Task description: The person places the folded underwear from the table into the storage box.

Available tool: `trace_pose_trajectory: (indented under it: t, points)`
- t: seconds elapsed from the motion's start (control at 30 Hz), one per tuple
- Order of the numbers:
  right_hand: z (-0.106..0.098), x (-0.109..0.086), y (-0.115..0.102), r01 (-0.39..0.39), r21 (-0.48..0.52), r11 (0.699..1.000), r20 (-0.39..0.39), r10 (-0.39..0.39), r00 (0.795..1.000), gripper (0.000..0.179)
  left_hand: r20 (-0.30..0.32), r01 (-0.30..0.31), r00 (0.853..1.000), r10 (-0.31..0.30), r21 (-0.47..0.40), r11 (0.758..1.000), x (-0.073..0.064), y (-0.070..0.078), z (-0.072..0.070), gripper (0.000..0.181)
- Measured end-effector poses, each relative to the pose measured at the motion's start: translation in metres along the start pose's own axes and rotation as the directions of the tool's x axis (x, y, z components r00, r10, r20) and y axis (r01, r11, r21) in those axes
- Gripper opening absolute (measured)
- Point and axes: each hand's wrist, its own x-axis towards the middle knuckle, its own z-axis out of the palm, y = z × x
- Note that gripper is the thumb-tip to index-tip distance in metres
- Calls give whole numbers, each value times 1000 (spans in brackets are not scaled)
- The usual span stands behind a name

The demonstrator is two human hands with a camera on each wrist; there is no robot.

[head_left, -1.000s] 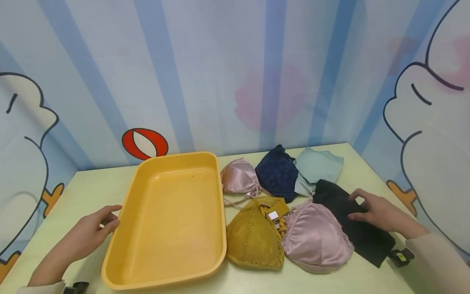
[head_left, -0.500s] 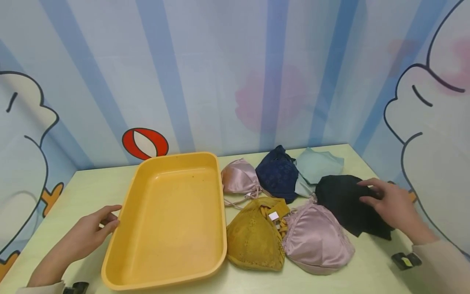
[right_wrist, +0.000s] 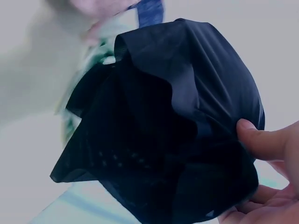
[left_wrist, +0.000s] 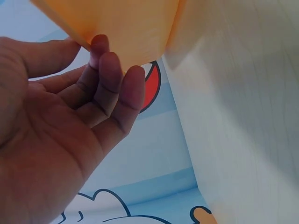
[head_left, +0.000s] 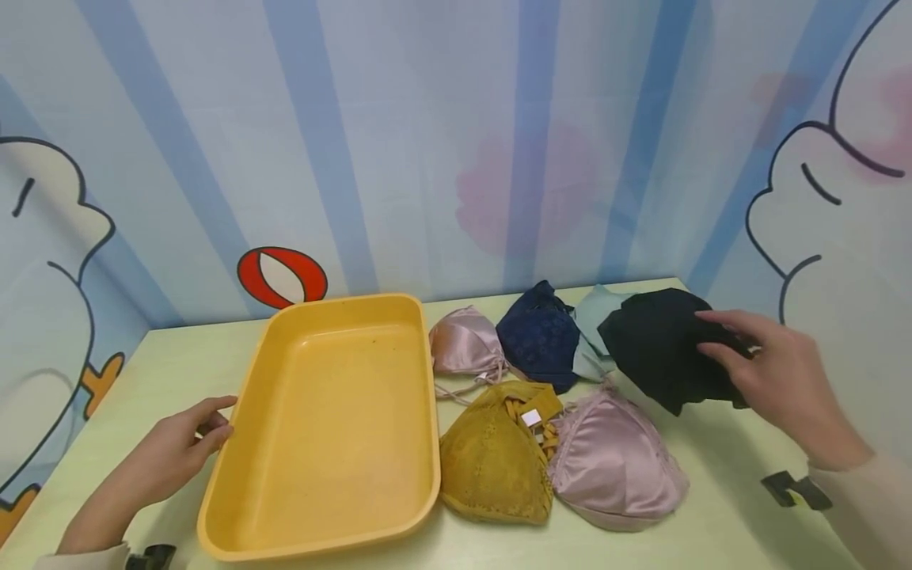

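My right hand [head_left: 787, 372] pinches a folded black bra [head_left: 666, 348] by its right side, between thumb and fingers, and holds it raised over the table. In the right wrist view the smooth black bra [right_wrist: 187, 93] spreads out, with a rounded cup and a few small light dots. My left hand [head_left: 171, 451] grips the left rim of the yellow tray [head_left: 427, 419]; in the left wrist view its thumb and fingertips meet at the rim. Pink [head_left: 616, 459], mustard [head_left: 492, 467] and navy [head_left: 537, 340] bras lie between the tray and my right hand.
A smaller pink satin bra [head_left: 466, 340] with thin straps lies against the tray's right side. Behind the black bra is a pale blue garment [head_left: 591, 317], partly covered. A striped cartoon backdrop [head_left: 442, 142] stands behind the table [head_left: 192, 356].
My right hand has lifted the black bra off the table, upward and toward the back, so it now overlaps the pale blue garment. My left hand and the tray have stayed in place.
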Motion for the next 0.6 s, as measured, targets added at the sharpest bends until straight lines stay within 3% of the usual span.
trace_pose_trajectory:
  t: [0.3, 0.6]
  points:
    - [17, 29, -50, 130, 100, 986, -30, -128, 991, 45, -13, 7, 1000, -7, 0, 1000, -1, 3, 2, 40]
    - [43, 46, -92, 269, 231, 935, -3, -276, 961, 47, -20, 7, 1000, -6, 8, 1000, -1, 4, 3, 41]
